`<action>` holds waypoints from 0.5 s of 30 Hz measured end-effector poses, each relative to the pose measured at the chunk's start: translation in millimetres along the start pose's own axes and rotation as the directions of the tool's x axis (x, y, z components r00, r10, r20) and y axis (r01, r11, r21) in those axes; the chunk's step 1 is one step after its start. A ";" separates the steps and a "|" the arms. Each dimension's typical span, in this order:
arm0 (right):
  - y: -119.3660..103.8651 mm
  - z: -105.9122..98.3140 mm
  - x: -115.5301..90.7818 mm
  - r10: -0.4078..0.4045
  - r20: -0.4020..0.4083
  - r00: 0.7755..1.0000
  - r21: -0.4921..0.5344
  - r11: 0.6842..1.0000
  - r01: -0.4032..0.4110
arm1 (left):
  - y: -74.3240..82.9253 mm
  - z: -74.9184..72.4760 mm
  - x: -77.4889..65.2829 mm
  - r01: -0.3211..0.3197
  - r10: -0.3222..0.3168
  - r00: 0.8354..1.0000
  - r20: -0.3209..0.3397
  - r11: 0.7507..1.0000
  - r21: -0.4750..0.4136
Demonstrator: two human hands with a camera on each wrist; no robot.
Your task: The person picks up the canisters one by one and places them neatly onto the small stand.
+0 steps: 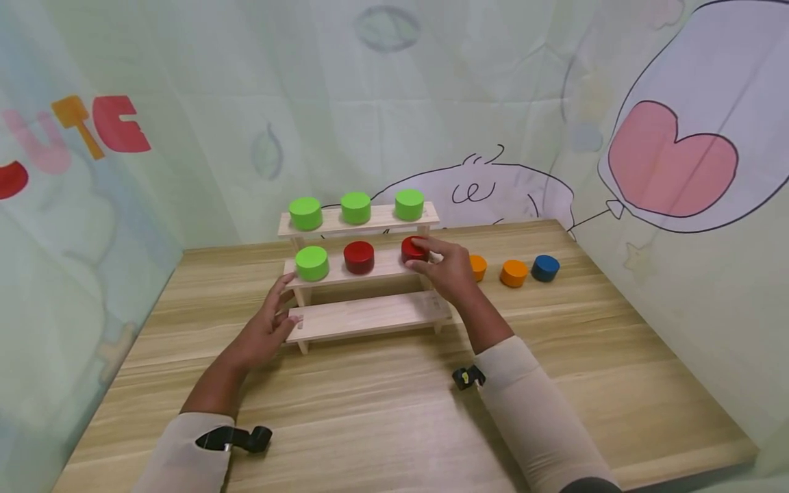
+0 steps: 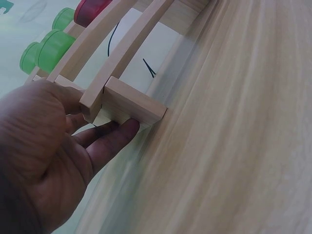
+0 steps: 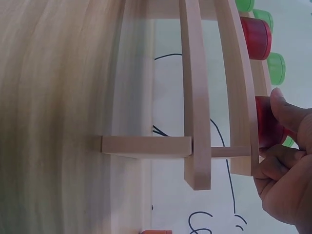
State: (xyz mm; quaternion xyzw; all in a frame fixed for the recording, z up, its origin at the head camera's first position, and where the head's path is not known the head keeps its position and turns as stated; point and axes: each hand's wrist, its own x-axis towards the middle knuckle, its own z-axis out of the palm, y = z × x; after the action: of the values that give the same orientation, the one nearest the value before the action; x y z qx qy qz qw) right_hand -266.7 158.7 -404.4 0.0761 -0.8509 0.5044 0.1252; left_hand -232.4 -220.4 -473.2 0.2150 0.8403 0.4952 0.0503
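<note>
Surface: wood-grain top (image 1: 370,411), printed cloth (image 1: 320,123) behind.
Right grip (image 1: 448,268): thumb and fingers pinched on a red disc.
Held disc (image 1: 409,251): at right end of middle shelf (image 1: 335,268), flat face up; looks seated.
Key relation, my read: held disc is just left of the right grip, over the shelf end. Round, so no long axis of its own; the rack's (image 1: 387,264) runs left-right. Right grip is nearer; left is at the far end.
Left grip (image 1: 268,329): fingers spread and relaxed against the rack's left end, no disc in it.
Same shelf: other red (image 1: 359,257) mid, green (image 1: 311,263) left, gaps between.
Top shelf (image 1: 333,220): three greens (image 1: 355,208), spaced out.
Right of rack: inner orange (image 1: 478,268), outer orange (image 1: 514,273), blue (image 1: 546,268), loose on the surface, right-grip side.
Hidden: held disc's right side under the fingers; inner orange partly behind the right grip; some left fingertips behind the rack end.
Cut off: orange edge (image 3: 157,232) at bottom of right wrist view; can't tell which disc.
Unclear: whether held disc's full base touches wood.
</note>
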 end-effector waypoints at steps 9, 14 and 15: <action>-1.5 -8.7 -5.1 0.001 0.011 1.000 0.032 0.999 -0.001 | 1.3 1.8 -0.7 -0.009 0.009 1.000 -0.006 1.000 0.002; 3.9 -17.3 -8.0 -0.030 -0.002 1.000 0.033 0.999 0.030 | 2.2 0.8 -0.7 -0.003 0.003 1.000 -0.001 1.000 -0.001; 5.3 -19.2 -8.8 -0.031 -0.002 1.000 0.027 0.999 0.031 | 2.2 0.5 -0.8 -0.001 0.001 1.000 0.000 1.000 -0.001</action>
State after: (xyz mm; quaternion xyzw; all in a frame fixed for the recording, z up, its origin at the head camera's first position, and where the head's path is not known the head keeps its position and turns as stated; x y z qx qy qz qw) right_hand -257.0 178.1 -402.6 0.0906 -0.8426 0.5140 0.1327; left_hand -230.8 -219.4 -471.7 0.2157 0.8398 0.4957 0.0501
